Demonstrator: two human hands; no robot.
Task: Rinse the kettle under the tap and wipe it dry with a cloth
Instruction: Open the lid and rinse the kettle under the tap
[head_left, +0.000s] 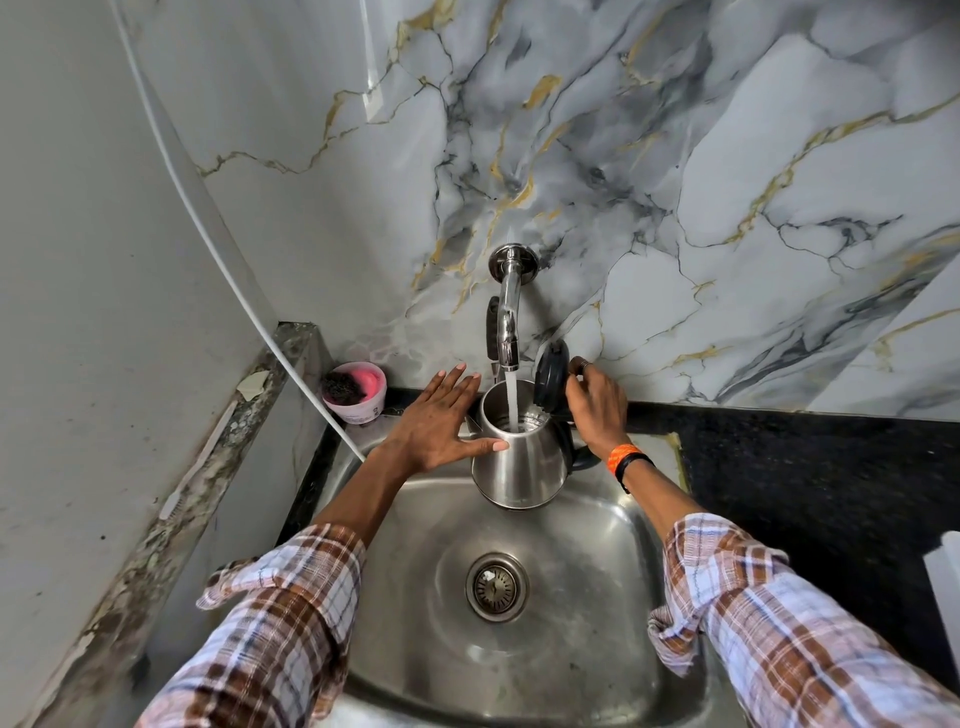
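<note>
The brushed stainless-steel electric kettle (519, 457) stands upright over the back of the steel sink basin (587, 571), its long axis vertical and its open mouth directly under the spout of the chrome wall tap (509, 312), so the stream of water (511, 400) falls straight into it. The black hinged lid (550, 376) is tipped up on the kettle's right side, clear of the stream. The right hand (597, 405) is closed around the black handle region on that side, at the lid hinge; exactly what the fingers press is hidden. The left hand (441, 421) lies open and flat against the kettle's left wall, thumb across the front, steadying rather than gripping. The kettle thus sits between the two hands, both touching it. By count: one kettle, one tap, one sink, one drain strainer (497, 586), one pink tub holding a dark scrubber (354, 389). No cloth is identifiable in view, so drying looks some way off.
</note>
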